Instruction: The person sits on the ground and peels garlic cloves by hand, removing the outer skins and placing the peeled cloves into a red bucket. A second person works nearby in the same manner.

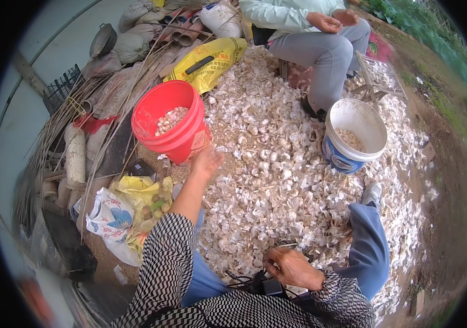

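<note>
Both grips' closure is unclear, left hand (206, 162) beside red bucket (176, 143), right hand (293, 267) curled

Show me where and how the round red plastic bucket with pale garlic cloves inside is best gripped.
Probably by the broad rim of the round red plastic bucket, at two opposite points, coming from the person's side. The rim is wider than the tapering wall below, giving an edge to hook under, and the pale garlic cloves lie low inside, leaving it bare.

Your open red bucket (169, 146) stands ahead and to your left, partly filled with pale garlic cloves (171, 121), beside whitish garlic bulbs (269, 156) and loose papery skins (293, 213) heaped before you.
</note>
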The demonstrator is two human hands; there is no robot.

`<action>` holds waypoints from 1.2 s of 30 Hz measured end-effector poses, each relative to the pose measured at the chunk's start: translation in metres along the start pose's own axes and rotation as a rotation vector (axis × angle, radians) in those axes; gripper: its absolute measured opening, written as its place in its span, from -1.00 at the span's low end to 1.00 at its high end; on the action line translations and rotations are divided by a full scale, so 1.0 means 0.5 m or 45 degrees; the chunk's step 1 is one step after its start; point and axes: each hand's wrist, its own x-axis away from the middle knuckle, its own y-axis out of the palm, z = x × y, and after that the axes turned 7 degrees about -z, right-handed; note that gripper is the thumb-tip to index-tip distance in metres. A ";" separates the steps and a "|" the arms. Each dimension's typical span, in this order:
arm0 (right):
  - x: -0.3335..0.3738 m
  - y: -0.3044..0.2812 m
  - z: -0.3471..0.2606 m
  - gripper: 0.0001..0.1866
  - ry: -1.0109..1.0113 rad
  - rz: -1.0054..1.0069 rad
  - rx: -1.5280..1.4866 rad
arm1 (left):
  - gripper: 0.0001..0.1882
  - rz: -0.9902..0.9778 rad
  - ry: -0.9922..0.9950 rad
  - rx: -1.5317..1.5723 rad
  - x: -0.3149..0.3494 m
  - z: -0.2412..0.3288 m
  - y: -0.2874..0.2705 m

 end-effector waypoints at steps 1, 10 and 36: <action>0.008 -0.004 0.007 -0.83 0.008 0.019 0.033 | -0.75 0.004 -0.064 -0.090 -0.010 -0.067 0.017; 0.062 -0.041 0.080 -0.81 0.221 0.233 0.363 | -0.68 -0.037 0.271 -1.895 -0.192 -0.377 0.103; 0.038 -0.128 0.016 -0.69 0.153 0.849 0.318 | -0.46 -0.756 -0.624 0.579 0.161 -0.228 0.261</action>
